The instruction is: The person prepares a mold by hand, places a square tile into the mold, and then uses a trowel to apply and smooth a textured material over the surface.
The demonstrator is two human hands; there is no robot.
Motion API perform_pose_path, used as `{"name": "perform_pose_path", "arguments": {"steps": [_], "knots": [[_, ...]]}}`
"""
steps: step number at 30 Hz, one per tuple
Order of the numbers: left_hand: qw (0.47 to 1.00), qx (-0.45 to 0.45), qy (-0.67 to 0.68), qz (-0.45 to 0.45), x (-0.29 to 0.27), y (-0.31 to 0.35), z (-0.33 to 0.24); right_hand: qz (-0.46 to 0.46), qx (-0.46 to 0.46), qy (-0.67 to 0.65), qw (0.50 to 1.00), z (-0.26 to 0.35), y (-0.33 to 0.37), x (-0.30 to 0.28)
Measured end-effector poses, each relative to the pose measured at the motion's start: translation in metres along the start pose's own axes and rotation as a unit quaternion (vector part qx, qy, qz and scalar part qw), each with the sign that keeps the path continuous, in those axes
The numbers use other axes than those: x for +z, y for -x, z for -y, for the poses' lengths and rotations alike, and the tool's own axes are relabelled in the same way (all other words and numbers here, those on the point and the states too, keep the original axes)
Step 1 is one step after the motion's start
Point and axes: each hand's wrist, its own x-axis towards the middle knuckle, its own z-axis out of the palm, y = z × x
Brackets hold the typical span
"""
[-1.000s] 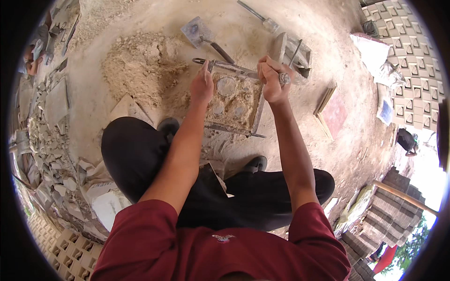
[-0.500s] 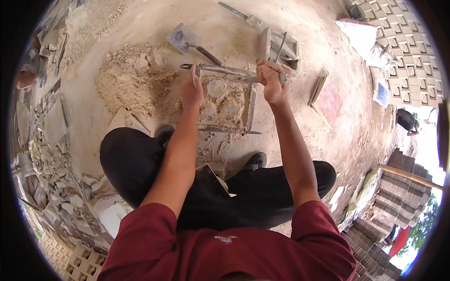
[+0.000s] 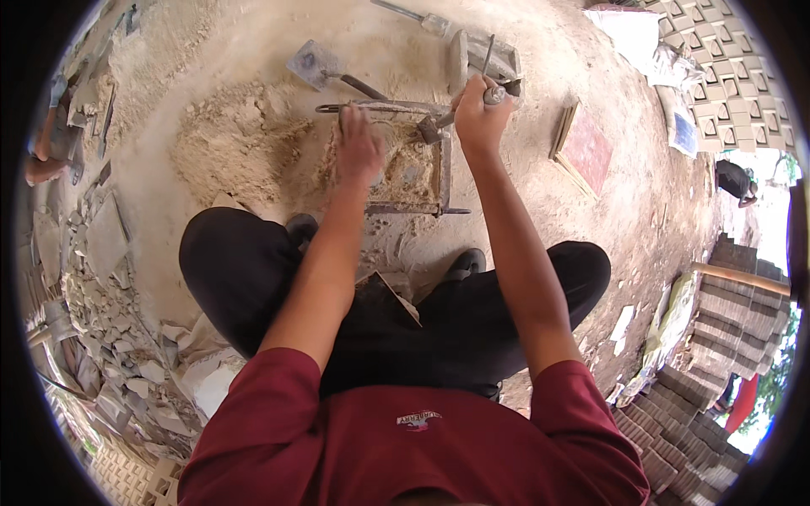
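A rectangular metal mould frame (image 3: 445,173) lies on the ground in front of me, packed with crumbly sandy mix (image 3: 413,160). Rounded discs show in the mix, partly covered. My left hand (image 3: 360,148) is open over the left part of the frame, fingers stretched out and slightly blurred; whether it presses on the mix I cannot tell. In my right hand (image 3: 479,122), closed at the frame's far right corner, is a hammer-like tool (image 3: 429,129). Its blocky dark head hangs over the mix and its handle end pokes out of my fist.
Left of the frame rises a heap of sandy mix (image 3: 232,143). Beyond lie a square trowel (image 3: 312,63), a box-shaped mould (image 3: 506,59) and a long-handled tool (image 3: 432,24). At right rests a reddish board (image 3: 588,152). Broken rubble (image 3: 110,295) covers the far left.
My left hand has come off the tool and moved over the mix. My right hand has turned the tool so its head points down into the frame. The view has shifted slightly.
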Motion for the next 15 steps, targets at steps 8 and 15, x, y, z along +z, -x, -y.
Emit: {"name": "perform_pose_path", "arguments": {"steps": [8, 15], "knots": [[0.967, 0.193, 0.008, 0.168, 0.001, 0.028, -0.048, -0.017, 0.047, 0.04, 0.998, 0.024, 0.007, -0.016], [0.964, 0.209, -0.027, 0.162, -0.007, 0.02, -0.047, -0.06, 0.034, 0.032, 0.997, 0.016, 0.016, -0.018]]}}
